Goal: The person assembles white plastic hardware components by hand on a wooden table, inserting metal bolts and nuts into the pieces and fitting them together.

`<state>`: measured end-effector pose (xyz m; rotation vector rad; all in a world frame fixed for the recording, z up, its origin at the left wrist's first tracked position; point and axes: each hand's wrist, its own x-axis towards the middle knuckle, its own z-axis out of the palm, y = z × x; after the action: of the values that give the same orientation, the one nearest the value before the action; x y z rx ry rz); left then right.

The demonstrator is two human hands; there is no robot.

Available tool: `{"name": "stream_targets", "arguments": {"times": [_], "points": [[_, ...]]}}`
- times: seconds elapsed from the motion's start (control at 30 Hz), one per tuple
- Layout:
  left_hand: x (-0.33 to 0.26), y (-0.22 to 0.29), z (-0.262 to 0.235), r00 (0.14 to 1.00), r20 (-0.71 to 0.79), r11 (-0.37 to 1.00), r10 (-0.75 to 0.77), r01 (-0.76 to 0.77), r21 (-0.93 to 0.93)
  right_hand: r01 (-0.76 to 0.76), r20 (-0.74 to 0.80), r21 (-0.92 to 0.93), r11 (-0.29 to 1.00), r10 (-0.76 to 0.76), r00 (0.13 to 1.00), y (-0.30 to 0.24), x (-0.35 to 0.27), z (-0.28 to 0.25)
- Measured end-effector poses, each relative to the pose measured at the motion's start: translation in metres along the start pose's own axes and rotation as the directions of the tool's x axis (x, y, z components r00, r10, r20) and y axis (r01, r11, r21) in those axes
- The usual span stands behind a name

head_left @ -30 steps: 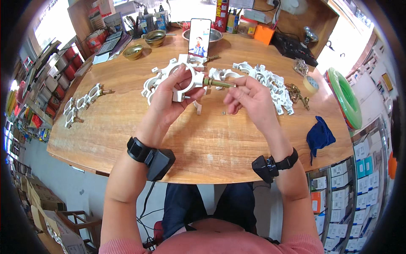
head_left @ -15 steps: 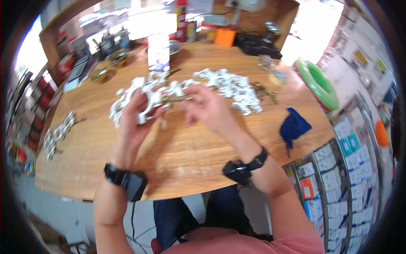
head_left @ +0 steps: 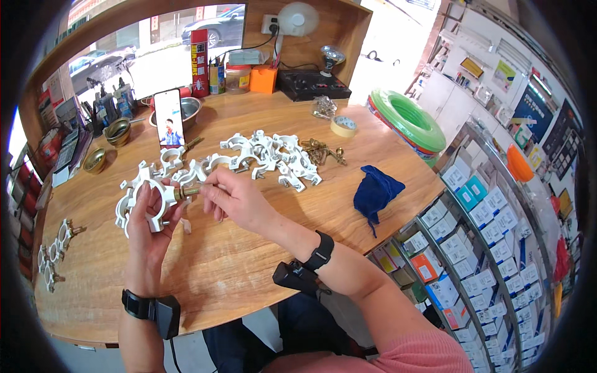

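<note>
My left hand (head_left: 148, 231) is closed around a white pipe clamp (head_left: 168, 198), its ring facing up toward me. A brass-coloured bolt (head_left: 188, 192) sticks out sideways from the clamp. The fingers of my right hand (head_left: 241, 200) are pinched at the bolt's free end. Just beyond my hands lies a heap of white pipe clamps (head_left: 287, 153), with loose brass bolts (head_left: 320, 152) at its right. Several clamps with bolts fitted (head_left: 63, 234) rest near the table's left edge. Other white clamps behind my left hand are partly hidden by it.
A phone (head_left: 168, 118) stands upright before a metal bowl (head_left: 191, 110). To the right are a dark blue pouch (head_left: 377, 190), a tape roll (head_left: 343, 127) and a green hose coil (head_left: 407, 118). A shelf of small boxes (head_left: 479, 248) borders the table's right side.
My view has swung, so the table items sit further left and at a different tilt. Both hands stay on the clamp and its bolt.
</note>
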<state>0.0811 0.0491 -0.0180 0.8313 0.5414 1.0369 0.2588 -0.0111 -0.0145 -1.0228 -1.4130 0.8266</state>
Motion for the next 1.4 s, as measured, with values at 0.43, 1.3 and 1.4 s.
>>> {"name": "stream_targets", "arguments": {"times": [0.43, 1.3, 1.4], "points": [[0.005, -0.006, 0.008, 1.0, -0.014, 1.0, -0.019, 0.019, 0.01, -0.035, 0.015, -0.044, 0.998, 0.036, 0.999, -0.003, -0.001, -0.01], [-0.089, 0.141, -0.199, 0.798, -0.57, 0.83, 0.197, 0.175, 0.53, -0.128, 0.028, 0.153, 0.98, 0.125, 0.992, -0.004, -0.002, 0.008], [-0.093, 0.167, -0.252, 0.776, -0.595, 0.829, 0.209, 0.181, 0.528, -0.162, 0.051, 0.136, 0.977, 0.156, 0.986, 0.004, 0.002, 0.011]]}}
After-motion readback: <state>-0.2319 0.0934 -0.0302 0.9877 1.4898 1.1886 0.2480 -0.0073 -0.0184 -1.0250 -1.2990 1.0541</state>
